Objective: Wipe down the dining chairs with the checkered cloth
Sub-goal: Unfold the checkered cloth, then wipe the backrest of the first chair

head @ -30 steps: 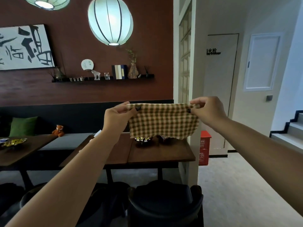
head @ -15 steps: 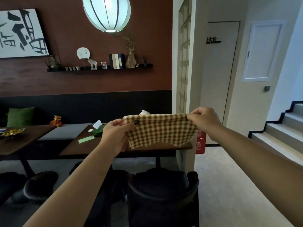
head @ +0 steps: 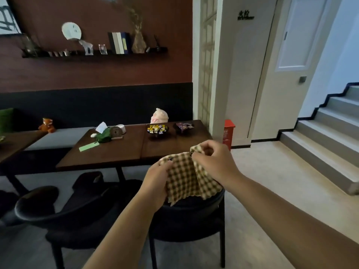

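Head view: the door sign [head: 245,15] at upper right is too blurred to read. Your left hand [head: 155,183] and right hand [head: 213,166] pinch the cloth [head: 186,177] with curled fingers, at frame centre above the chair [head: 194,216].

We see a dark wooden table [head: 124,150] at about eleven o'clock from the middle of the view. On it, toward its ten o'clock corner, lie a pale green flat case [head: 89,147], a green cloth bundle [head: 104,136] with a white tissue [head: 101,127] sticking up, and a small round-topped wooden stand [head: 116,132]. Toward its one o'clock side stand a dark dish of wrapped sweets [head: 157,129] and a second dark dish of purple packets [head: 184,126], near each other but apart.

At nine o'clock a grey bench seat [head: 58,135] carries a small orange plush toy [head: 47,125]. At eleven o'clock high on the wall, a dark shelf [head: 93,53] bears books [head: 118,43], a vase [head: 138,40], a white round fan [head: 71,31] and small cups [head: 58,53].
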Tool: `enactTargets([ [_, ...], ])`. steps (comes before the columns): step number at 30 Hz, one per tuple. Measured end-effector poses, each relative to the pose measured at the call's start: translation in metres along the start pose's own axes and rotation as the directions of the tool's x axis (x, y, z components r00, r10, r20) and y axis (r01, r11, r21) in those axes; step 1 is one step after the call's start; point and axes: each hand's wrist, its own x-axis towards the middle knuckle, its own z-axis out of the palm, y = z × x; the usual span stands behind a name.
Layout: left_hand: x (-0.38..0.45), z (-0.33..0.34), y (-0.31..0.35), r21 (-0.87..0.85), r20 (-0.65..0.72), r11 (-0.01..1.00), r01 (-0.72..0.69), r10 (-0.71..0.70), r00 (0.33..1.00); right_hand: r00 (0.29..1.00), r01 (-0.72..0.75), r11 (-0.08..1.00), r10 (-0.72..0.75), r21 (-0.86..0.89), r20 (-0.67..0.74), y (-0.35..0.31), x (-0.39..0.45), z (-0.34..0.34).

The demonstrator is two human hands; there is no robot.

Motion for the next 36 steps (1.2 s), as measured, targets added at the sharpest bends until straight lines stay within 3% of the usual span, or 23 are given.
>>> enactTargets([
  [5,-0.005,0.001,-0.023,-0.31,0.166,0.944,0.112,-0.062,0.984,1.0,-0.018,0.994,0.017,0.106,0.01,0.016,-0.027,0.03],
  [8,0.002,-0.004,-0.034,-0.495,0.279,0.843,0.208,-0.072,0.958,0.994,-0.092,0.989,0.098,0.119,-0.046,0.037,-0.039,0.043],
  [10,0.007,-0.006,-0.044,-0.521,0.342,0.819,0.241,-0.059,0.938,0.99,-0.117,0.982,0.128,0.151,-0.065,0.051,-0.049,0.051],
  [13,0.011,-0.005,-0.06,-0.438,0.461,0.847,0.301,-0.076,0.884,0.969,-0.204,0.913,0.24,0.353,-0.059,0.071,-0.063,0.061],
  [15,0.014,-0.001,-0.071,-0.366,0.507,0.868,0.335,-0.116,0.854,0.92,-0.296,0.834,0.38,0.465,-0.096,0.087,-0.068,0.065],
  [19,0.029,0.009,-0.091,-0.258,0.469,0.885,0.387,-0.236,0.851,0.709,-0.482,0.533,0.703,0.695,-0.048,0.123,-0.069,0.065],
  [22,0.05,0.019,-0.103,-0.181,0.417,0.903,0.389,-0.288,0.862,0.59,-0.54,0.423,0.807,0.728,-0.031,0.153,-0.058,0.055],
  [24,0.068,0.028,-0.111,-0.144,0.392,0.92,0.365,-0.285,0.875,0.563,-0.541,0.436,0.823,0.719,-0.076,0.175,-0.045,0.043],
  [28,0.111,0.054,-0.129,0.021,0.308,0.959,0.282,-0.274,0.911,0.577,-0.526,0.575,0.782,0.626,-0.233,0.223,-0.008,0.01],
  [31,0.152,0.079,-0.149,0.137,0.234,0.961,0.241,-0.268,0.935,0.581,-0.544,0.622,0.763,0.563,-0.282,0.262,0.024,-0.017],
  [36,0.213,0.13,-0.194,0.319,0.08,0.924,0.212,-0.249,0.965,0.687,-0.6,0.719,0.688,0.35,-0.236,0.328,0.071,-0.041],
])
